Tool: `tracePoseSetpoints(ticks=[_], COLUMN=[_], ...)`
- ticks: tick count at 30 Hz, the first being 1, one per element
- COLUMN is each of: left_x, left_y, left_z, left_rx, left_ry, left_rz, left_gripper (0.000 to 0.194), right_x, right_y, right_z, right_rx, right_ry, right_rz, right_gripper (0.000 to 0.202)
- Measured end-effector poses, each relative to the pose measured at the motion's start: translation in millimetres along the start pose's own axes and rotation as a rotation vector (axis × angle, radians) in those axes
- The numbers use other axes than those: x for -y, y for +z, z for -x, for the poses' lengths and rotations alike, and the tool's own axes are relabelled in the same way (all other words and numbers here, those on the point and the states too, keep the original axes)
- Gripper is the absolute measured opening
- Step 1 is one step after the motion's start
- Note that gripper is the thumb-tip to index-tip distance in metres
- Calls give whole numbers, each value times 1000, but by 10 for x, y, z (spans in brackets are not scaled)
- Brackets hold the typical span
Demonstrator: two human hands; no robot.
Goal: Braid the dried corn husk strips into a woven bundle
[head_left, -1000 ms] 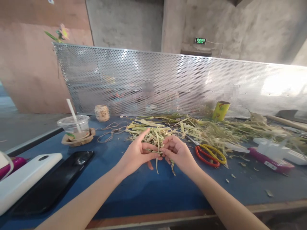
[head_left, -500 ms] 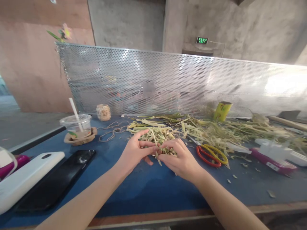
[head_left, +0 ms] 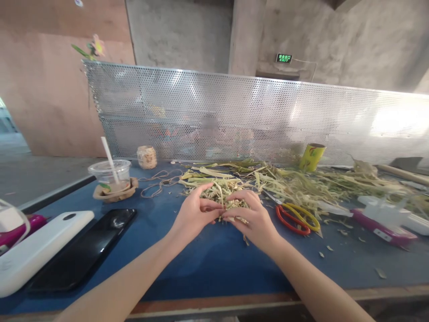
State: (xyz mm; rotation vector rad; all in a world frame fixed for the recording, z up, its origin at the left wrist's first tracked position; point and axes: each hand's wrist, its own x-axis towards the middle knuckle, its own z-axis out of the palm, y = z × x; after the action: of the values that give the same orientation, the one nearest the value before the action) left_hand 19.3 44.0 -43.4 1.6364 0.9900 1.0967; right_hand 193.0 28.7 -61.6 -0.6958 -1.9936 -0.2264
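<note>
In the head view, my left hand [head_left: 192, 212] and my right hand [head_left: 256, 219] meet over a clump of dried plant strips [head_left: 208, 195] near the middle of the blue table. The left thumb and fingertips pinch a pale flat leaf strip [head_left: 220, 193] that stands up from the clump. Curled over the clump's right side, the right fingers grip it, their tips against the left fingertips. The clump's underside and the exact pinch point are hidden. Scissors [head_left: 296, 219] with one red and one yellow handle lie right of my right hand.
More dried leaves [head_left: 304, 185] spread across the right and back. A yellow-green can [head_left: 312, 157], twine [head_left: 161, 184], a straw-wrapped jar [head_left: 146, 157], a lidded cup [head_left: 110, 172], a black phone [head_left: 87, 246] and a white power bank [head_left: 47, 248] surround the work. A perforated metal screen [head_left: 208, 98] closes the back.
The left fingers have closed in from a more spread pose. The pale strip's lower end, which hung below my fingers, no longer shows. The view has shifted slightly.
</note>
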Motion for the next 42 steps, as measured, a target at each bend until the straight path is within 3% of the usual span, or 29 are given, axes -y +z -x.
tracePoseSetpoints(ticks=[3, 9, 17, 20, 25, 34, 37, 42], left_x=[-22, -35, -9, 18, 42, -36, -39, -9], left_y=[-32, -34, -7, 2, 29, 121, 129, 78], left_z=[19, 23, 3, -13, -21, 27, 27, -4], left_rx=[-38, -42, -14, -48, -84, -113, -109, -120], left_ry=[27, 51, -57, -72, -47, 106, 95, 29], left_rz=[-114, -126, 124, 204, 277, 249, 247, 273], left_gripper=[69, 80, 103, 105, 99, 90, 92, 94], right_x=[-23, -31, -8, -4, 18, 19, -4, -15], right_y=[21, 65, 57, 76, 113, 144, 171, 195], right_z=[-5, -24, -32, -18, -11, -80, -76, -44], right_rx=[9, 6, -22, -33, -64, -96, -85, -124], right_ry=[134, 358, 314, 373, 587, 1039, 1042, 852], right_rz=[-194, -406, -370, -384, -578, -1081, -1070, -792], right_gripper=[14, 11, 11, 10, 1, 22, 26, 28])
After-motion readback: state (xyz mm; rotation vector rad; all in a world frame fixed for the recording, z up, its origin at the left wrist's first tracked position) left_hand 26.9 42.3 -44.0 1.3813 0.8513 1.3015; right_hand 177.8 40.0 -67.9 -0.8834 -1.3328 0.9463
